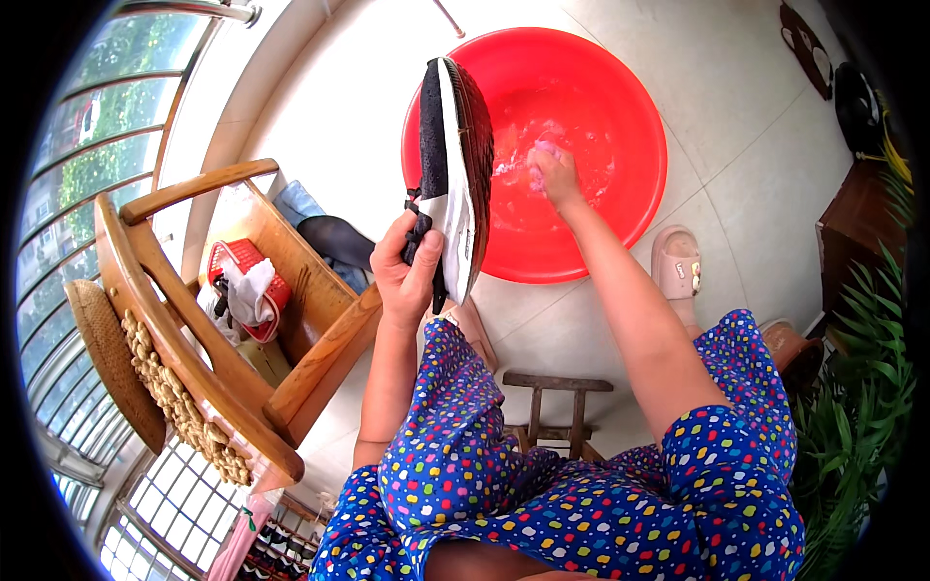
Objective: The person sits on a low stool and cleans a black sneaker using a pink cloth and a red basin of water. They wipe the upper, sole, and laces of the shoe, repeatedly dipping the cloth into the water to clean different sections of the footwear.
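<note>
My left hand (410, 272) grips a black and white shoe (454, 189) near its laces, holding it up on edge with the dark sole turned to the right. The shoe overlaps the left part of a large red plastic basin (632, 102) on the floor. Shallow water (581, 174) lies in the basin. Over that water my right hand (558, 178) is closed around a wet pink cloth (545, 156), whose exact kind I cannot tell.
At left stands a wooden chair (320, 363) with a red plastic basket (243, 254) of white cloth on it. A small wooden stool (559, 383) is below the basin. My feet wear pink slippers (676, 261). Green leaves (857, 436) and a brown pot (792, 348) are at right.
</note>
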